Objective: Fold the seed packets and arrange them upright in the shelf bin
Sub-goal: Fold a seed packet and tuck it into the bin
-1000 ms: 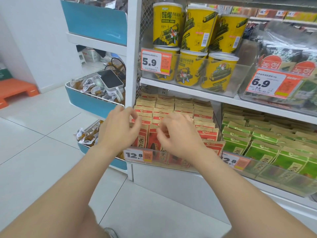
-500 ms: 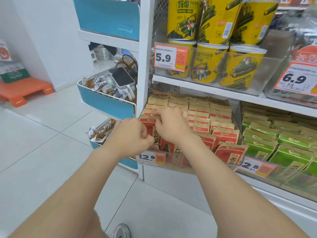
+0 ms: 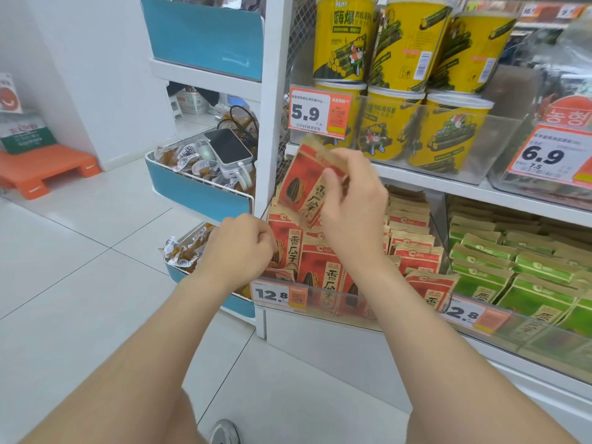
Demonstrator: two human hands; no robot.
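Note:
My right hand [image 3: 352,200] pinches a red and tan seed packet [image 3: 302,184] by its upper part and holds it tilted above the clear shelf bin [image 3: 320,299]. Rows of the same red seed packets [image 3: 413,248] stand upright in that bin, tan tops folded over. My left hand [image 3: 240,248] is curled at the bin's left front corner, its fingers on the edge of the front-left packet [image 3: 288,248] there. The lifted packet's lower right corner is hidden behind my right hand.
Green packets [image 3: 512,270] fill the bin to the right. Yellow tubs [image 3: 394,123] stand on the shelf above, behind a 5.9 price tag [image 3: 317,112]. Left of the white upright [image 3: 272,107] are blue baskets with wrapped snacks and a phone [image 3: 229,149]. An orange step [image 3: 45,168] sits on the floor.
My right hand has lifted one red packet up out of the left rows, clear of the bin. My left hand stayed low at the front-left packets.

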